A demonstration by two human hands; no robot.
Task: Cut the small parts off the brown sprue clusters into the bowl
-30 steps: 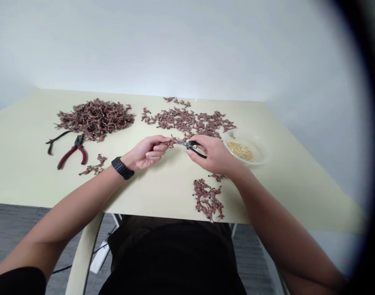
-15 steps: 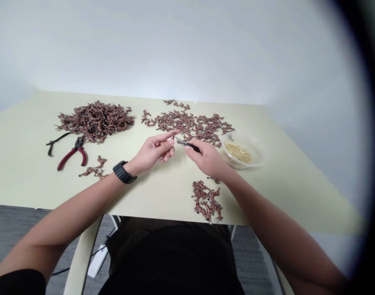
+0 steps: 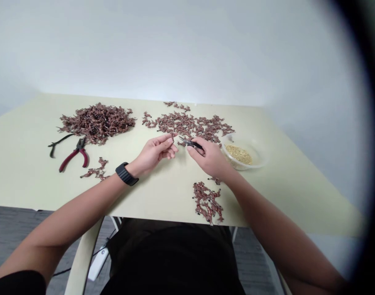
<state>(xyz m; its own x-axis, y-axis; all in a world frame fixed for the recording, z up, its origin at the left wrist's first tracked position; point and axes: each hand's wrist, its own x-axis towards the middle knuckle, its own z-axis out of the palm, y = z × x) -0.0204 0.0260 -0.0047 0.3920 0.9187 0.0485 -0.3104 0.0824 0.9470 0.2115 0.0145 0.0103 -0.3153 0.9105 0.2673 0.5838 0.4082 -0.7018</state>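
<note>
The right hand (image 3: 209, 159) pinches small black-handled pliers (image 3: 191, 143) between thumb and fingers, their steel tips aimed at the left hand (image 3: 155, 150), seemingly to work close to it. Its fingers curl loosely; whether they hold anything is unclear. Beyond the pliers, reddish-brown pieces (image 3: 187, 123) lie scattered on the bench (image 3: 27, 180), within easy reach.

The right hand (image 3: 209, 159) covers most of the small black-handled tool (image 3: 191, 143), and whether the left hand (image 3: 156, 150) pinches anything is too small to tell. The brown pieces (image 3: 96, 123) and the pale grains (image 3: 239, 154) are too tiny to identify.
</note>
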